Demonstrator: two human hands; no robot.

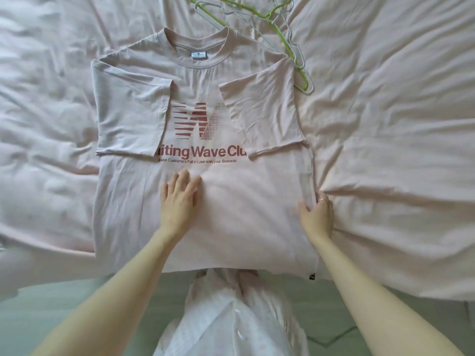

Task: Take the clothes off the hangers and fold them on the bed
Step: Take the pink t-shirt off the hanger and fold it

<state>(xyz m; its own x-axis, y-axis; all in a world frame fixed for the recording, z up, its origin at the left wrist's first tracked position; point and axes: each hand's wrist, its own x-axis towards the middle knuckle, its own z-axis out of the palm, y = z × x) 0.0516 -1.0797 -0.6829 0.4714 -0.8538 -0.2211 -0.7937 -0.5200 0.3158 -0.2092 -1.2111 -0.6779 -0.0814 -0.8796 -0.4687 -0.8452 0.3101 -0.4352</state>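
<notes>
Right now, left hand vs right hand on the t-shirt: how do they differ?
The left hand lies flat, fingers straight, pressing the middle of the t-shirt just below the print; the right hand curls its fingers around the shirt's side edge, pinching the fabric. The left hand sits on the front panel, the right at the seam beside the bedsheet. Both touch the shirt.

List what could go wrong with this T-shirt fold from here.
1. The right hand pinches the T-shirt at its side edge, right where the bed sheet bunches; its grip may catch sheet along with shirt and drag it into the fold.
2. The left hand presses flat on the middle only, so the folded-in sleeves could slip open.
3. The hangers lie beside the shoulder; a shifted shirt could snag them.
</notes>
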